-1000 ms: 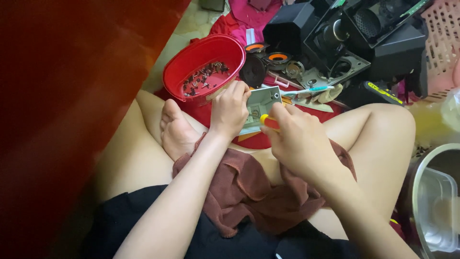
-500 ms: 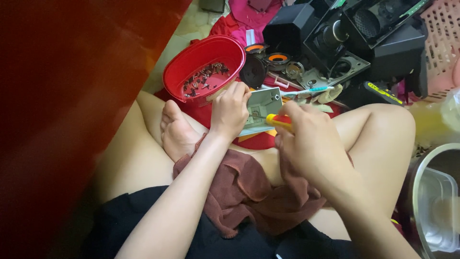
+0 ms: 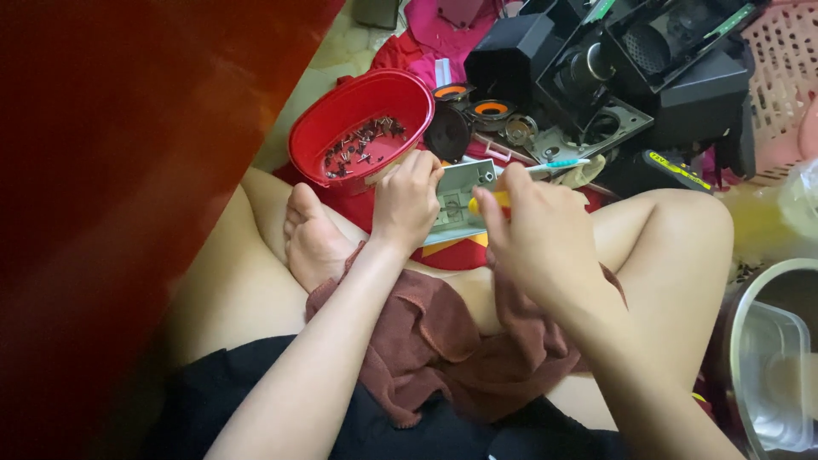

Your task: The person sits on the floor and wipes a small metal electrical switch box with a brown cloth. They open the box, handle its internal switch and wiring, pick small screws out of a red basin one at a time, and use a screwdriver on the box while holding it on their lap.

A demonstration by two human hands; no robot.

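Note:
I sit cross-legged on the floor. My left hand [image 3: 407, 201] grips a small grey metal plate [image 3: 460, 202] above my lap. My right hand [image 3: 535, 232] is closed on a tool with a yellow-orange handle [image 3: 479, 204], its end against the plate's right side. The tool's tip is hidden behind my fingers. A red plastic bowl [image 3: 341, 113] with several small dark screws stands just beyond my left hand.
Black speaker housings [image 3: 648, 77] and loose speaker cones [image 3: 473, 111] lie ahead. A brown cloth [image 3: 426, 341] covers my lap. A pink basket [image 3: 784, 77] is at the far right, a clear container [image 3: 767, 366] at the right edge. A dark red blur fills the left.
My right hand has shifted slightly right and turned with the yellow-handled tool. My left hand keeps the plate in about the same place.

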